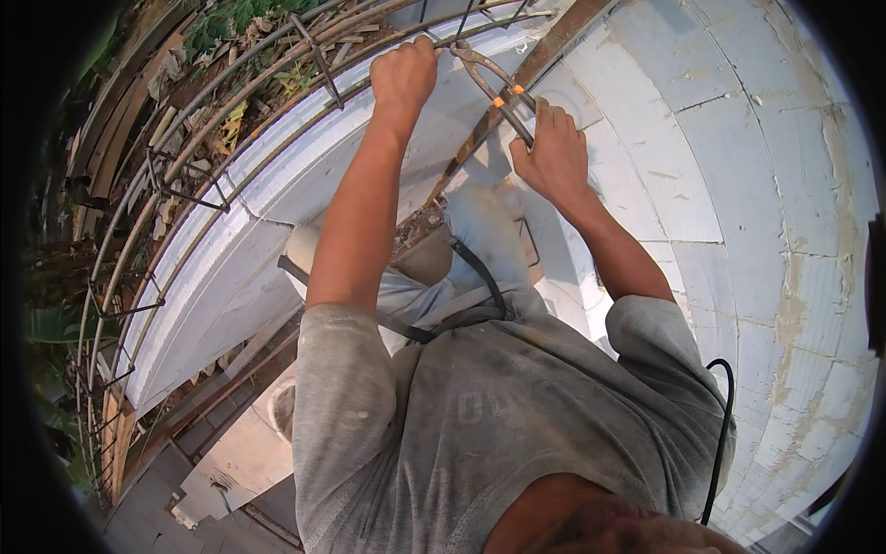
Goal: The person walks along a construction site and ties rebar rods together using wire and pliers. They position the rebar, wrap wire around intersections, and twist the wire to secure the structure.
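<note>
My right hand (556, 155) is closed around the handles of a pair of end-cutting pincers (489, 78), dark metal with orange bands on the grips. The handles stand slightly apart, and the jaws reach the steel bars beside my left hand. My left hand (404, 76) makes a fist on the lower bar of a rebar cage (277, 138), its fingertips hidden from view. Long rusty bars, tied with square stirrups, make up this cage, which runs along the top of a curved white block wall (346, 138).
On the right rises another wall of large pale blocks (683, 138) with mortar smears. A brown beam (554, 48) slants between the walls. Plants and debris (242, 69) lie beyond the cage. Below at left is a light board (249, 466). A black cable (724, 434) hangs by my right side.
</note>
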### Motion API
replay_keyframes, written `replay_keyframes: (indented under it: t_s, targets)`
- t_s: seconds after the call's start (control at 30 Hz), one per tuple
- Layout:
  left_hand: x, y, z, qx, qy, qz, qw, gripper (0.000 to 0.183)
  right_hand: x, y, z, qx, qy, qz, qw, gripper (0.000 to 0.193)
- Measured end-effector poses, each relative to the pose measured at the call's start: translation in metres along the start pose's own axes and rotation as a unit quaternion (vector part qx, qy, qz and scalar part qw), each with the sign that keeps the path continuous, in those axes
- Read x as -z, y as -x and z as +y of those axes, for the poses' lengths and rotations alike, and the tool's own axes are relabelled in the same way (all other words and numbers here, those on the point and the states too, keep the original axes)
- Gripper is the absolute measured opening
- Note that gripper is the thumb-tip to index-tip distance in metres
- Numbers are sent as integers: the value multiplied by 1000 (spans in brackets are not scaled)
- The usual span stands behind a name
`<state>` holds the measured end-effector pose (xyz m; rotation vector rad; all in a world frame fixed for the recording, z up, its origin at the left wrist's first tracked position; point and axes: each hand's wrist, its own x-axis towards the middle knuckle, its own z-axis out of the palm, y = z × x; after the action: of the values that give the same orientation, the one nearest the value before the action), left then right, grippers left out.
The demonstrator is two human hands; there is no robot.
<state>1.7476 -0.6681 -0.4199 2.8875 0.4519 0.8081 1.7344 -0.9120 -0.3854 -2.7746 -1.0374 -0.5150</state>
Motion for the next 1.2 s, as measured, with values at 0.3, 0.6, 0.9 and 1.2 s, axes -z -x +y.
replay_keyframes:
  t_s: [0.3, 0.6, 0.9, 1.2]
  targets:
    - [6, -5, -4, -9, -8, -5, 1000, 32, 2, -32, 35, -277, -768, -401, 415, 64]
    - [17, -3, 2, -5, -22, -58, 998, 31, -59, 14, 6, -160, -927, -337, 38, 67]
    - [11, -4, -2, -9, -23, -61, 998, 35, -87, 26, -24, -85, -937, -329, -81, 33]
    - [22, -3, 3, 7, -18, -87, 996, 35, -23, 66, -1, -321, -741, -304, 505, 30]
